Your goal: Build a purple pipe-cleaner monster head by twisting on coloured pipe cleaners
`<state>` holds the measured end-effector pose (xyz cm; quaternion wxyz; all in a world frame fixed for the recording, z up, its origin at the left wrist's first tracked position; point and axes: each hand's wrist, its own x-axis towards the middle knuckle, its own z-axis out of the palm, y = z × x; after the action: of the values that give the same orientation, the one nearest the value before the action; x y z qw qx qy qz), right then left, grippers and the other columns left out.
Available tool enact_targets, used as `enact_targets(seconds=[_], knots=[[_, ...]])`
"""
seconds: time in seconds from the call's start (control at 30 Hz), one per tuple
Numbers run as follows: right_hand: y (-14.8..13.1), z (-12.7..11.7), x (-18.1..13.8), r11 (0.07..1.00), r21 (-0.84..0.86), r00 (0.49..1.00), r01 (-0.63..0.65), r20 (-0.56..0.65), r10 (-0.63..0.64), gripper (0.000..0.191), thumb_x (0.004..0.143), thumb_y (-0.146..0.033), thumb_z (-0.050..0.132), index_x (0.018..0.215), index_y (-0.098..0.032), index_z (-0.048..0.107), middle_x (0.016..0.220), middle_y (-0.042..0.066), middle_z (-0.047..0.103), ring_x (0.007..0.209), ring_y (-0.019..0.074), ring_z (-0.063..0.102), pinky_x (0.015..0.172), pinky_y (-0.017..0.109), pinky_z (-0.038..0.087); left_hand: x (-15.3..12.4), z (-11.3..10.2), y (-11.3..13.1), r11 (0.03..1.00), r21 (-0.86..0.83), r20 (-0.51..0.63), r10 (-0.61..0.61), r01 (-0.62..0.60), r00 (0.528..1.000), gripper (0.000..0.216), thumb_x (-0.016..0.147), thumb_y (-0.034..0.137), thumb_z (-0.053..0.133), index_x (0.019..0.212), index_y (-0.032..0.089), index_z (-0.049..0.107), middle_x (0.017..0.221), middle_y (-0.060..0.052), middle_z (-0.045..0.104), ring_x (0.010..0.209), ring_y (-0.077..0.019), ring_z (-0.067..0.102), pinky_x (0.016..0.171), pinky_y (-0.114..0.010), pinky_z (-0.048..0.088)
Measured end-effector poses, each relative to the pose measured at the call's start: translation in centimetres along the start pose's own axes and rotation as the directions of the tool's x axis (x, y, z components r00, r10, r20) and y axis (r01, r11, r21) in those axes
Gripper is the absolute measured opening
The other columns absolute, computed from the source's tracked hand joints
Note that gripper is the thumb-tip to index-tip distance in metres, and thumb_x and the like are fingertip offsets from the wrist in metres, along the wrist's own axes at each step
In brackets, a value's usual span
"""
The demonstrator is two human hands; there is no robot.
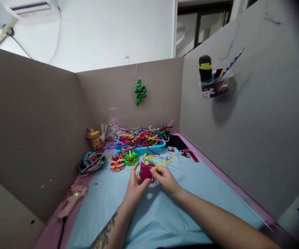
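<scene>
My left hand [135, 181] is wrapped round the left side of a magenta and purple pipe-cleaner piece [145, 173], with the thumb at its lower edge. On its right side my right hand [166, 180] pinches a yellow pipe cleaner [166, 162], whose free end points up and to the right. Just behind the hands sits a yellow and light-blue pipe-cleaner figure [146, 159], partly hidden. To the left of it are a green pipe-cleaner head [131, 158] and an orange and white one [116, 163].
A blue tray [141, 150] heaped with pipe cleaners stands at the back. Scissors [165, 158] lie right of centre. On the left are a dark bowl [92, 164] and a pink glue gun [73, 202]. Grey panels [154, 93] enclose the table; a clear bin [214, 88] hangs on the right one.
</scene>
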<state>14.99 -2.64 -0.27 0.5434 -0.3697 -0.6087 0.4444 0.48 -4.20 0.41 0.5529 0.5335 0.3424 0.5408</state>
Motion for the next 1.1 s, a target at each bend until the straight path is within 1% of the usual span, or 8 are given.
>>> enact_targets(seconds=[0.13, 0.2, 0.33, 0.5, 0.63, 0.83, 0.97, 1.1], knots=[[0.07, 0.24, -0.04, 0.998, 0.036, 0.986, 0.051, -0.159, -0.045, 0.028, 0.070, -0.034, 0.065, 0.070, -0.020, 0.041, 0.059, -0.006, 0.046, 0.055, 0.0099, 0.045, 0.055, 0.022, 0.038, 0.04, -0.21, -0.27, 1.000, -0.015, 0.008, -0.002, 0.002, 1.000, 0.084, 0.067, 0.027, 0.070, 0.133, 0.018, 0.019, 0.082, -0.003, 0.065, 0.067, -0.0141, 0.061, 0.065, -0.026, 0.045], [-0.10, 0.27, -0.13, 0.997, 0.024, 0.978, 0.076, -0.195, -0.070, 0.028, 0.069, -0.031, 0.066, 0.071, -0.020, 0.040, 0.060, -0.006, 0.046, 0.055, 0.0099, 0.047, 0.055, 0.022, 0.039, 0.03, -0.25, -0.21, 1.000, -0.013, 0.003, -0.012, 0.012, 1.000, 0.085, 0.066, 0.028, 0.071, 0.133, 0.017, 0.019, 0.079, -0.002, 0.065, 0.065, -0.0144, 0.061, 0.063, -0.026, 0.045], [-0.35, 0.08, -0.35, 0.993, -0.071, 0.986, 0.090, -0.138, -0.099, 0.014, 0.074, -0.030, 0.061, 0.074, -0.018, 0.053, 0.065, -0.001, 0.056, 0.060, 0.0130, 0.054, 0.058, 0.025, 0.043, 0.02, -0.17, 0.15, 0.999, -0.018, -0.009, -0.037, 0.037, 0.999, 0.087, 0.064, 0.029, 0.073, 0.132, 0.016, 0.020, 0.076, -0.001, 0.065, 0.061, -0.0133, 0.060, 0.060, -0.024, 0.044], [-0.43, -0.20, -0.67, 0.950, -0.248, 0.969, 0.192, -0.103, -0.223, 0.012, 0.078, -0.026, 0.057, 0.077, -0.017, 0.064, 0.075, 0.004, 0.066, 0.068, 0.0155, 0.059, 0.064, 0.026, 0.046, -0.02, -0.13, 0.11, 0.998, -0.050, -0.019, -0.043, 0.042, 0.999, 0.086, 0.065, 0.028, 0.073, 0.131, 0.015, 0.021, 0.074, -0.001, 0.066, 0.059, -0.0116, 0.059, 0.058, -0.022, 0.043], [-0.37, -0.17, -0.77, 0.901, -0.336, 0.951, 0.276, -0.042, -0.307, 0.011, 0.078, -0.024, 0.057, 0.076, -0.018, 0.066, 0.074, 0.004, 0.067, 0.069, 0.0163, 0.061, 0.066, 0.027, 0.047, -0.02, -0.26, -0.13, 0.996, -0.083, -0.029, -0.034, 0.031, 0.999, 0.083, 0.066, 0.026, 0.072, 0.131, 0.015, 0.022, 0.076, -0.003, 0.066, 0.063, -0.0122, 0.061, 0.062, -0.023, 0.045], [-0.46, -0.17, -0.62, 0.810, -0.390, 0.892, 0.438, 0.076, -0.446, 0.011, 0.076, -0.017, 0.059, 0.083, -0.020, 0.066, 0.085, 0.006, 0.066, 0.084, 0.0192, 0.059, 0.080, 0.034, 0.045, 0.20, -0.46, -0.13, 0.994, -0.107, -0.070, -0.045, 0.038, 0.997, 0.082, 0.065, 0.025, 0.073, 0.130, 0.014, 0.024, 0.075, -0.003, 0.066, 0.062, -0.0123, 0.061, 0.063, -0.024, 0.046], [-0.51, -0.25, -0.62, 0.770, -0.435, 0.874, 0.466, 0.091, -0.477, 0.017, 0.074, -0.010, 0.056, 0.085, -0.019, 0.065, 0.088, 0.007, 0.063, 0.086, 0.0191, 0.057, 0.079, 0.035, 0.044, 0.25, -0.42, -0.11, 0.992, -0.116, -0.075, -0.048, 0.039, 0.996, 0.082, 0.065, 0.024, 0.074, 0.130, 0.015, 0.025, 0.081, -0.005, 0.067, 0.068, -0.0147, 0.063, 0.066, -0.026, 0.047], [-0.29, -0.34, -0.63, 0.744, -0.454, 0.863, 0.490, 0.131, -0.488, 0.024, 0.072, -0.004, 0.050, 0.084, -0.020, 0.063, 0.085, 0.005, 0.060, 0.084, 0.0187, 0.054, 0.077, 0.034, 0.043, 0.15, -0.29, -0.07, 0.993, -0.109, -0.064, -0.043, 0.036, 0.997, 0.081, 0.064, 0.024, 0.074, 0.128, 0.015, 0.025, 0.081, -0.005, 0.067, 0.068, -0.0138, 0.062, 0.067, -0.025, 0.046]])
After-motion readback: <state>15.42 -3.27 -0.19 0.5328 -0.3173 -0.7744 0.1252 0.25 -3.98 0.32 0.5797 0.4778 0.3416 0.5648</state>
